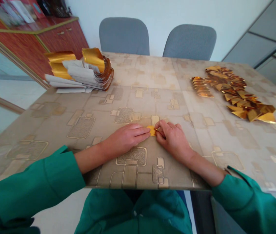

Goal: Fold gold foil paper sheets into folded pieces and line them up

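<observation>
A small folded piece of gold foil paper [152,131] lies on the table in front of me, between my two hands. My left hand [127,138] comes in from the left with its fingers straight and close together, their tips holding the paper's left end down. At the right end, the bent thumb and fingers of my right hand [172,138] pinch the paper's edge. Fingertips cover both ends of the piece, so its full folded shape is hidden.
A patterned cloth [133,177] covers the table. Stacked gold-and-white foil sheets [79,70], curled over, sit at the far left. Rows of folded gold foil pieces [235,92] lie at the right. Two grey chairs [124,35] stand behind the table, beside a reddish cabinet [62,40].
</observation>
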### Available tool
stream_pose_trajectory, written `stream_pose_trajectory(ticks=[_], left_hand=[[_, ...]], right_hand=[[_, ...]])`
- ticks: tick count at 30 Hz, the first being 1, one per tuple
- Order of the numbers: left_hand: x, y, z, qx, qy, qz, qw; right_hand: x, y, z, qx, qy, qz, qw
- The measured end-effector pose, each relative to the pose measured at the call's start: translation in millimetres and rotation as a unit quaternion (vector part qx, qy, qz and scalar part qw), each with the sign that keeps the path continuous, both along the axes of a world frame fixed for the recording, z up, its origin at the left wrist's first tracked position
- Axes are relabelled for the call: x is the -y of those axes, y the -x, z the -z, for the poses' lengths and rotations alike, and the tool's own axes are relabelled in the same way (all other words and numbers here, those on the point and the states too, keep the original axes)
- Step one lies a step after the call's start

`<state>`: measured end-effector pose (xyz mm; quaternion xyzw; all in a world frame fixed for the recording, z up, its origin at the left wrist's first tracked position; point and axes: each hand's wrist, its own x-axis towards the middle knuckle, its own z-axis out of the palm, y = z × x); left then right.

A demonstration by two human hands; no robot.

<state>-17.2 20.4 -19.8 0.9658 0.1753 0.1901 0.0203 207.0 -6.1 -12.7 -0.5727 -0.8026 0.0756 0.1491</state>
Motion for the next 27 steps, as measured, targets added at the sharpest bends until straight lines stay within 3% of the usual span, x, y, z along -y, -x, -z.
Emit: stream_pose_trajectory(ticks=[8,16,19,22,27], left_hand=[[11,-6,-2.5,-0.068,-0.062,-0.038,0.995],[13,18,2.4,-0.02,-0.027,-0.059,0.998],[14,19,-2.4,0.015,0.015,-0.078,0.997],[14,9,-10.1,0.051,0.091,-0.143,0.984],[7,-12,-13.7,0.078,0.164,-0.194,0.964]], right_hand=[[6,10,0,0.044,-0.035,0.013,0.998],[5,-3,1,-0.045,0.019,-0.02,0.999],[2,-8,0,-0.103,0.048,-0.024,0.993],[0,-9,-1,-0.133,0.072,-0.03,0.988],[2,-10,-2,-0.149,0.048,-0.015,0.987]])
